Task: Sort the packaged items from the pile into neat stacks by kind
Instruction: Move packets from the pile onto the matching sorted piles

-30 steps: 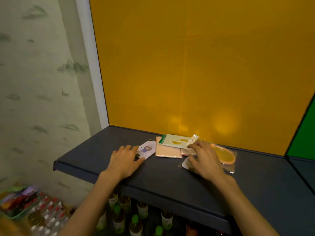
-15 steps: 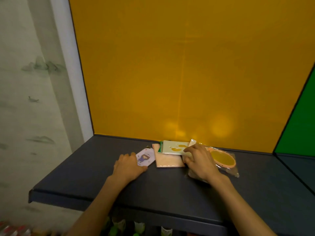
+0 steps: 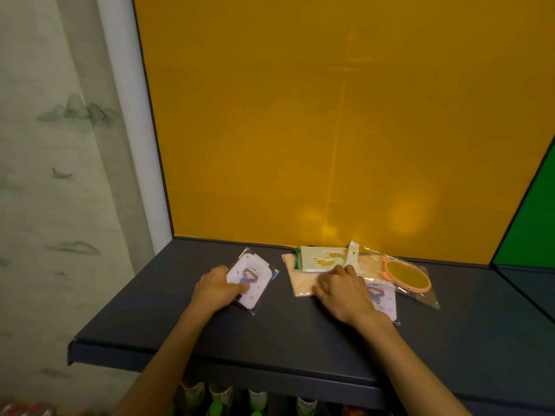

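On the dark shelf [image 3: 300, 334] lies a small pile of packaged items. My left hand [image 3: 214, 288] grips a white packet with a purple cartoon figure [image 3: 253, 279], set apart to the left of the pile. My right hand [image 3: 342, 291] rests flat on the pile, covering part of a peach-coloured packet [image 3: 297, 280] and part of a second purple-figure packet [image 3: 383, 298]. A pale packet with yellow footprints [image 3: 324, 258] lies on the peach one at the back. An orange round item in a clear bag [image 3: 407, 274] lies at the right.
A yellow panel [image 3: 330, 130] backs the shelf and a green panel [image 3: 528, 229] stands at the right. Bottles [image 3: 258, 400] stand on a lower level under the shelf's front edge. A pale painted wall [image 3: 54, 175] is on the left.
My left hand has drawn the purple-figure packet leftward, away from the pile. My right hand has shifted on the pile, and a second purple-figure packet now shows beside it.
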Action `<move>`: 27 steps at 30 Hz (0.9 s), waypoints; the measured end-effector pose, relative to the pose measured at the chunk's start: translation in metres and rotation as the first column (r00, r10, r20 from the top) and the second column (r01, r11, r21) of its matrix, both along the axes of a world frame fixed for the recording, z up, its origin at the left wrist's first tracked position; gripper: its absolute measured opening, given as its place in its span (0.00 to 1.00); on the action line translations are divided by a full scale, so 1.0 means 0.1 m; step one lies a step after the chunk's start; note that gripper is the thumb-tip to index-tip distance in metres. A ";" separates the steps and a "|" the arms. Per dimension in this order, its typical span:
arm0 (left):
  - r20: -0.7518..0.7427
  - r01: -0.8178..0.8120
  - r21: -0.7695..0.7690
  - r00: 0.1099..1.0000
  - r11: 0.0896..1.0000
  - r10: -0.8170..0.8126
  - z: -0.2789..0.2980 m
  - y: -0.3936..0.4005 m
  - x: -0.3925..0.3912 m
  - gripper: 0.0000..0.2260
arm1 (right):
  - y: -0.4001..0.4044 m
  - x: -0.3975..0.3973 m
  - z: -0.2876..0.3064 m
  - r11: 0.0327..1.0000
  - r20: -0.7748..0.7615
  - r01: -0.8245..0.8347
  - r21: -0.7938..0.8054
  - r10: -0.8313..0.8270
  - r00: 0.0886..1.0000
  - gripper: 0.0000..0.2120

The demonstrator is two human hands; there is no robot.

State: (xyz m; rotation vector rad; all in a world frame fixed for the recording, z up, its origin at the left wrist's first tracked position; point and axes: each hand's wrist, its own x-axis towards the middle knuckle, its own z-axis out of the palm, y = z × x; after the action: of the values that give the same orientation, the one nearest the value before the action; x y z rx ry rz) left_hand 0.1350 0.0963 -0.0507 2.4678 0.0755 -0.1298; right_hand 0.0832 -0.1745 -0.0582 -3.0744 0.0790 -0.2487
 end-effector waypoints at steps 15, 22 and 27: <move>-0.039 -0.207 -0.586 0.973 0.784 0.227 -0.05 0.40 0.00 0.08 | 0.47 0.00 -0.02 0.952 0.051 0.199 0.232 -0.216 0.975 0.36; 0.008 -0.157 -0.595 0.980 0.789 0.201 -0.06 0.49 -0.06 0.08 | 0.59 0.10 -0.02 0.934 -0.060 0.246 0.260 -0.239 0.969 0.42; 0.053 -0.127 -0.593 0.979 0.795 0.196 -0.03 0.49 -0.09 0.07 | 0.61 0.19 0.06 0.842 -0.264 0.345 0.415 -0.251 0.931 0.33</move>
State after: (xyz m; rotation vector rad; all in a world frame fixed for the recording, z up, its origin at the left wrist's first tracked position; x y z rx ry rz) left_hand 0.1265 0.1453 -0.0537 1.8272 0.1714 0.0571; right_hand 0.1024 -0.1139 -0.0523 -2.5889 0.5509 0.0670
